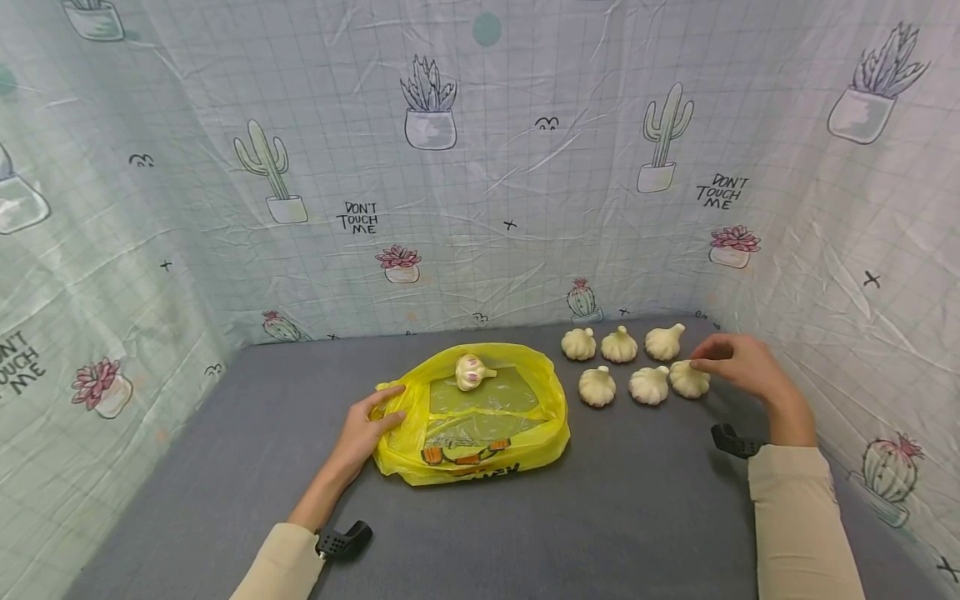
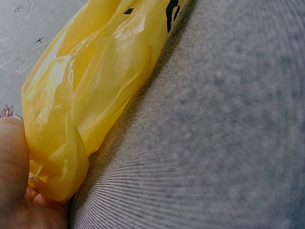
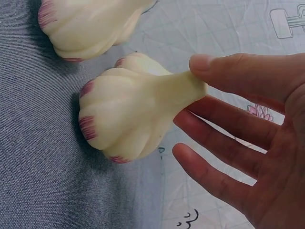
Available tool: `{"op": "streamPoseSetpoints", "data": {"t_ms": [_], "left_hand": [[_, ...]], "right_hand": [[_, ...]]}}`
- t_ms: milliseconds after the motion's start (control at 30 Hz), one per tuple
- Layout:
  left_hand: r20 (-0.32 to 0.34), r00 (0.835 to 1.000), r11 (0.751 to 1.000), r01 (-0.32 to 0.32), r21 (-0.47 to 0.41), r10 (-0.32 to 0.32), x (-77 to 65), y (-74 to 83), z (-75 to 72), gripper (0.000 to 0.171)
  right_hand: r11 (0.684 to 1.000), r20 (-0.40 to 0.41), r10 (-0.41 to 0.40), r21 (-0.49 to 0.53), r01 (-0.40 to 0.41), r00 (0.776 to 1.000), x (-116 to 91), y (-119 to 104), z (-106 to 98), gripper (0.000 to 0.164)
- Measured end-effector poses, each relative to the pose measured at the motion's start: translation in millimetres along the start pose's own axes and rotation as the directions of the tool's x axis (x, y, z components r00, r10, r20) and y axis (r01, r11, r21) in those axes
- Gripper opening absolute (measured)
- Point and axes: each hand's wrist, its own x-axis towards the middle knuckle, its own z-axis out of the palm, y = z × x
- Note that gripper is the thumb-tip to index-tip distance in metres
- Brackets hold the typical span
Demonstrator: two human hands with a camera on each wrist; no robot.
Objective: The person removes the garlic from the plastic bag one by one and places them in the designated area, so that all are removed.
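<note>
A yellow plastic bag (image 1: pixel 540 458) lies spread with its mouth turned up. My left hand (image 1: pixel 362 435) holds the bag's left edge, thumb inside the mouth; the left wrist view has the crumpled yellow side (image 2: pixel 95 90) close by the thumb (image 2: pixel 12 167). Inside the bag sits one garlic bulb (image 1: pixel 470 372). Over on the right, my right hand (image 1: pixel 750 367) pinches the stem of the nearest garlic bulb (image 1: pixel 688 381) between thumb and fingertips. Seen from the right wrist, this bulb (image 3: pixel 126 112) has purple streaks at its base and appears to rest on or just above the cloth.
Several more garlic bulbs stand in two rows right of the bag, among them a front one (image 1: pixel 648 386) and a back one (image 1: pixel 664 342). Grey cloth (image 1: pixel 600 525) covers the table. A curtain (image 1: pixel 480 192) printed with potted plants encloses the back and sides.
</note>
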Motion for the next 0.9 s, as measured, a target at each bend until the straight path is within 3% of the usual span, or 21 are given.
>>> {"op": "streamPoseSetpoints", "data": {"t_ms": [900], "left_hand": [[-0.013,1.0,1.0,-0.004,0.017,0.004,1.3,-2.3,0.4,0.048]], "right_hand": [[0.999,0.008,-0.041,-0.023,0.041,0.999,2.3,-6.6,1.9,0.026]]}}
